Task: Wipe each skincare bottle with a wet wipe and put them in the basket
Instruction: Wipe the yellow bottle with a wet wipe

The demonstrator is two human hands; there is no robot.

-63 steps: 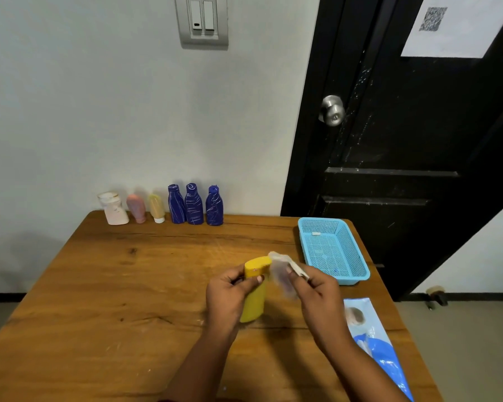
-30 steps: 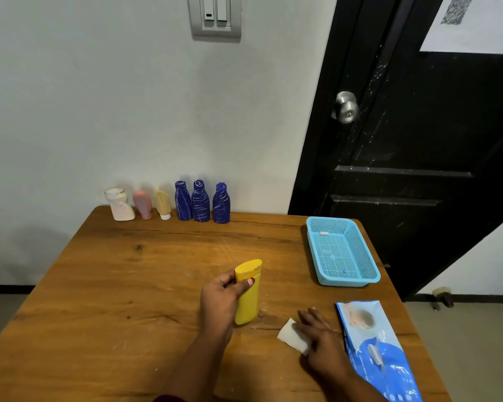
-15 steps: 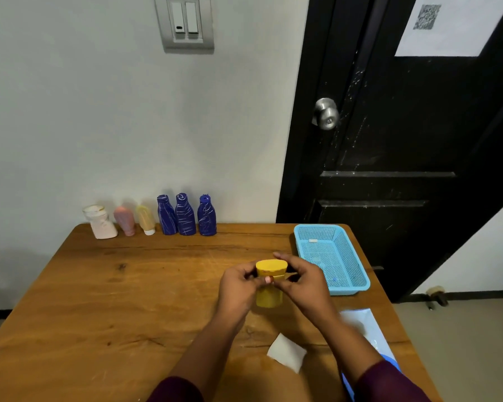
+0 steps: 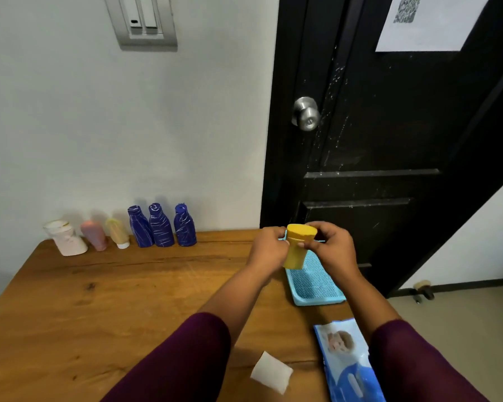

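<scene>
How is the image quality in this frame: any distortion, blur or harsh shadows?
Head view: wide-angle bending tilts the door and wall switch; the hands around the yellow bottle look slightly soft; lighting is even, with faint shadows behind the blue bottles; no glare.

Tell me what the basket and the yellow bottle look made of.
Basket: light blue moulded plastic, judging by its fine mesh floor and solid rim. Yellow bottle, held in both hands: likely matte opaque plastic, showing uniform colour and no glare.
</scene>
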